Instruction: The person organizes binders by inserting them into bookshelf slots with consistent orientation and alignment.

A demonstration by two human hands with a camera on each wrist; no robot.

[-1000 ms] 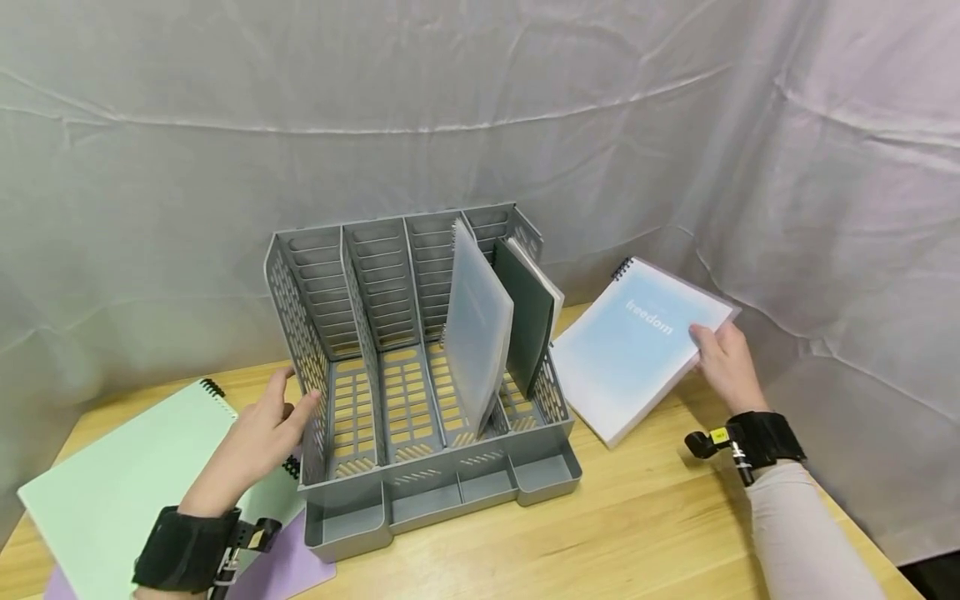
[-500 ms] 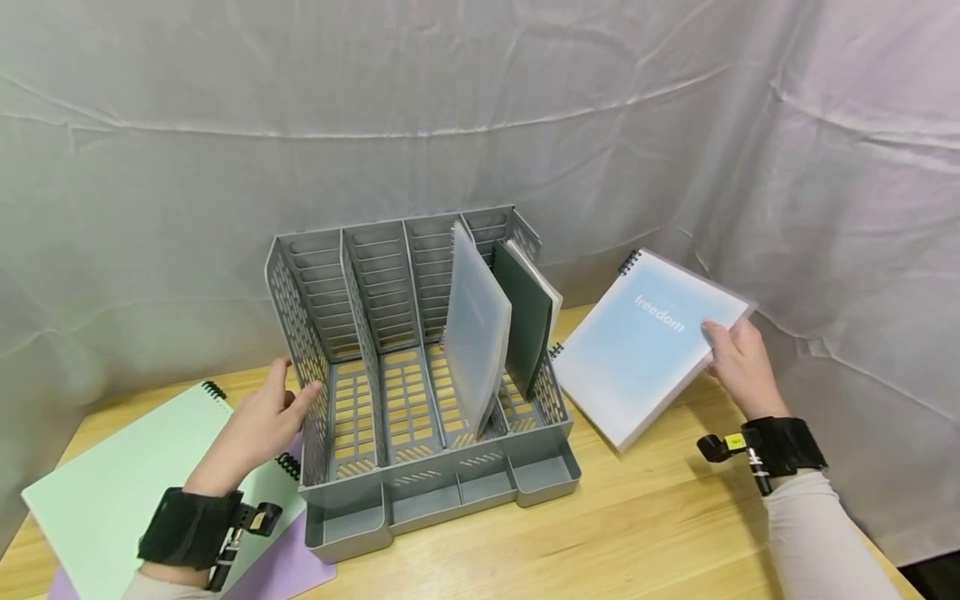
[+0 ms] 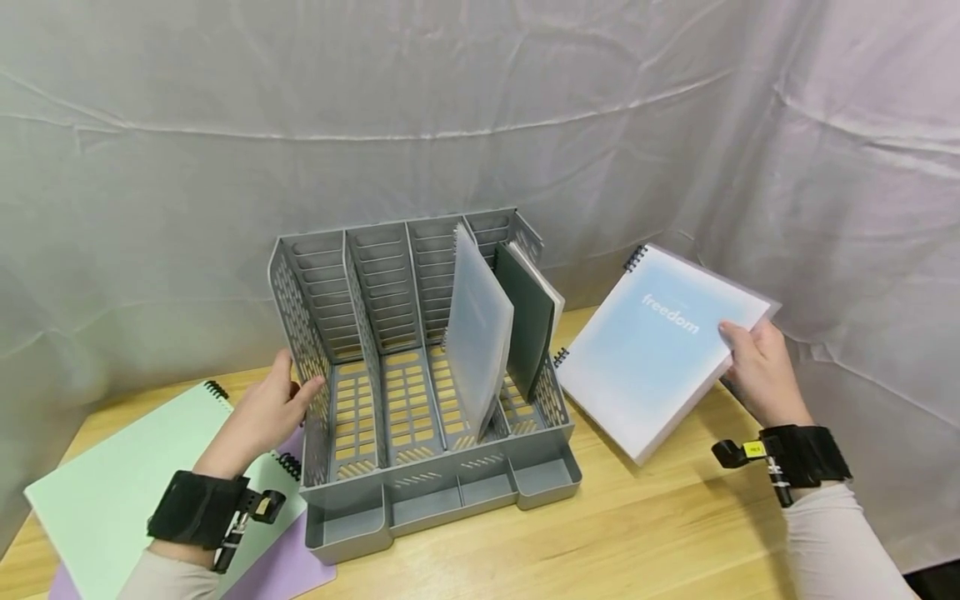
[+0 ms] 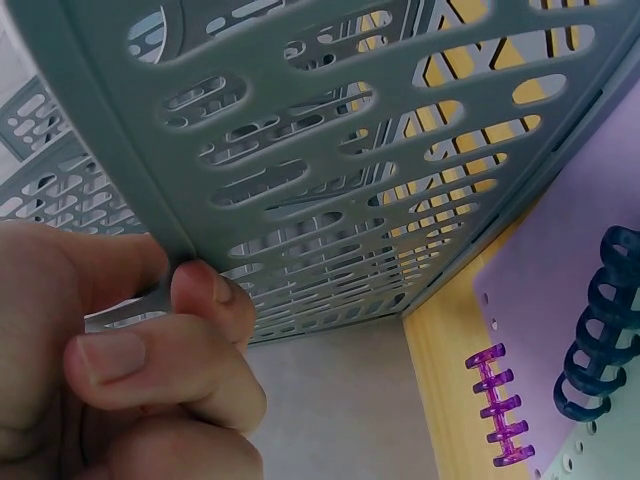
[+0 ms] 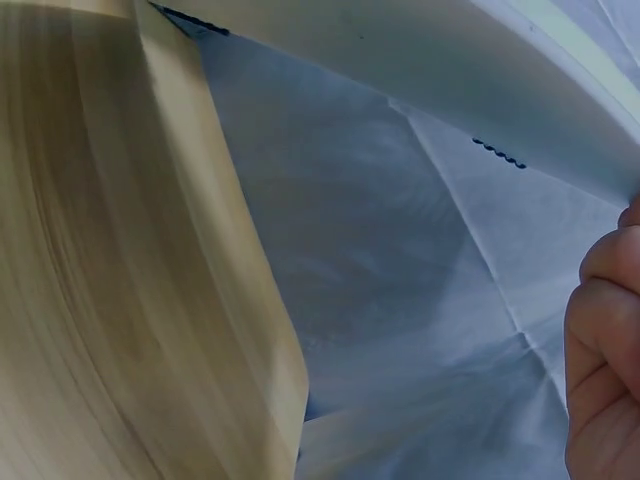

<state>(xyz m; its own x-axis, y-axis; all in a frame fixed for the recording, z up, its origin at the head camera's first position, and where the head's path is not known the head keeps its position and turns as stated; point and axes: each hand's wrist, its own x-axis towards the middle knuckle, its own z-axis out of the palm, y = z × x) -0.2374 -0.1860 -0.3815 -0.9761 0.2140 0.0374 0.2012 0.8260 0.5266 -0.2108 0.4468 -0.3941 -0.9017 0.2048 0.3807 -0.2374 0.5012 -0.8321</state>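
My right hand [image 3: 768, 379] pinches the right edge of a blue and white spiral notebook [image 3: 622, 367] marked "freedom", thumb on its cover. In the right wrist view, the notebook's underside [image 5: 400, 70] is tilted above the table, the curled fingers [image 5: 605, 330] at its edge. At the left, my left hand [image 3: 258, 421] grips the side wall of a grey file rack [image 3: 420, 500]; the left wrist view shows thumb and fingers around the wall's edge [image 4: 150, 200]. A translucent-covered notebook [image 3: 476, 325] and a dark green notebook [image 3: 523, 312] stand upright in the rack's right-hand compartments.
Left of the rack, a pale green spiral notebook [image 3: 120, 492] overlaps a purple notebook [image 3: 292, 562] on the wooden table [image 3: 600, 542]. Shallow trays run along the rack's front. A grey cloth [image 3: 420, 100] hangs behind the table and along its right side.
My right hand has drawn the "freedom" notebook to the right, away from the rack. The left hand keeps its grip on the rack, shifting only slightly.
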